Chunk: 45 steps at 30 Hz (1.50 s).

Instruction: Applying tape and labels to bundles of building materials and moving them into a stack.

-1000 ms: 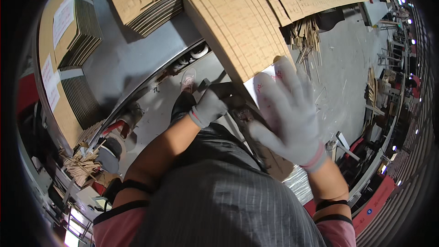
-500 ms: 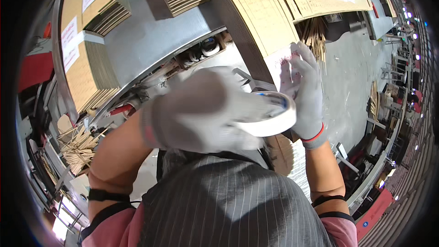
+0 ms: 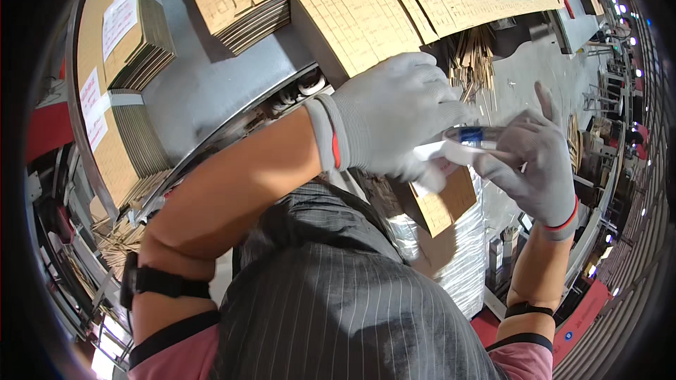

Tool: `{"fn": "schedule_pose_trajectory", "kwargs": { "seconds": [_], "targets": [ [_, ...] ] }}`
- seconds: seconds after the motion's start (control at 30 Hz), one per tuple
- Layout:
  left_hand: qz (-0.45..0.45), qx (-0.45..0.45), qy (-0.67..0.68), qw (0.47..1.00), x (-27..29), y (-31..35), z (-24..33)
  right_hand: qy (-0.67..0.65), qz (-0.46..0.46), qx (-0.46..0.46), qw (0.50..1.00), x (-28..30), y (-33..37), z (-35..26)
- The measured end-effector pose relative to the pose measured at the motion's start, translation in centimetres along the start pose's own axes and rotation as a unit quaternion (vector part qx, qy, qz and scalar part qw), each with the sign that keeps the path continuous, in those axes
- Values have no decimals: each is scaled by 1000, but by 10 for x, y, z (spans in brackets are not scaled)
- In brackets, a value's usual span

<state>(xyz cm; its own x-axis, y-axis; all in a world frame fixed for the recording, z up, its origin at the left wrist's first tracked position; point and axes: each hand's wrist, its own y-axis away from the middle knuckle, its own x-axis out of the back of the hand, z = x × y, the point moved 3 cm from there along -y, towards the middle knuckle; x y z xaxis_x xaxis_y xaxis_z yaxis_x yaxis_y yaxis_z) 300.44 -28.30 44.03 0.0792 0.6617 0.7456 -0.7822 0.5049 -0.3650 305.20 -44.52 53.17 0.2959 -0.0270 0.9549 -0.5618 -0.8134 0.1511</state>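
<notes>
Both my hands wear grey knitted gloves with red-edged cuffs. My right hand [image 3: 536, 158] grips a roll of white tape [image 3: 461, 153] by its right side, thumb below and one finger raised; blue shows inside the ring. Just left of the roll, my left hand [image 3: 398, 114] reaches over the near end of a long cardboard stack [image 3: 352, 17]. Its fingertips are smeared by motion, so whether they pinch anything cannot be made out. A whitish strip shows between this hand and the roll; I cannot tell whether it is tape or paper.
More flat cardboard stacks [image 3: 250, 3] with paper labels lie on the grey metal table [image 3: 190, 91]. At left stands another banded stack [image 3: 130, 123]. Thin cardboard strips [image 3: 473, 56] hang beyond my hands. Clear-wrapped material [image 3: 461, 267] sits below.
The tape roll, earlier beside my left hand, is now in my right hand, farther right. My left hand has moved up and right onto the stack's end; my right has left the label there.
</notes>
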Motion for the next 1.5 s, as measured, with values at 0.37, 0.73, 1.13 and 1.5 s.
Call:
{"fn": "schedule_pose_trajectory", "kwargs": {
  "seconds": [0.37, 0.73, 1.13, 1.5],
  "targets": [
    [-37, -58, -37, 997, -7, -15, 33, 199, -59, -163, 965, -116, 5, 95],
    [49, 187, 184, 964, 36, 68, 107, -72, -18, 161, 984, 7, 43, -80],
    [115, 216, 762, 599, -186, 135, -76, -494, 12, -184, 849, -110, -35, 41],
    [-60, 56, 50, 995, 47, 58, 41, -92, 265, 44, 959, -96, 5, -41]
  ]
}}
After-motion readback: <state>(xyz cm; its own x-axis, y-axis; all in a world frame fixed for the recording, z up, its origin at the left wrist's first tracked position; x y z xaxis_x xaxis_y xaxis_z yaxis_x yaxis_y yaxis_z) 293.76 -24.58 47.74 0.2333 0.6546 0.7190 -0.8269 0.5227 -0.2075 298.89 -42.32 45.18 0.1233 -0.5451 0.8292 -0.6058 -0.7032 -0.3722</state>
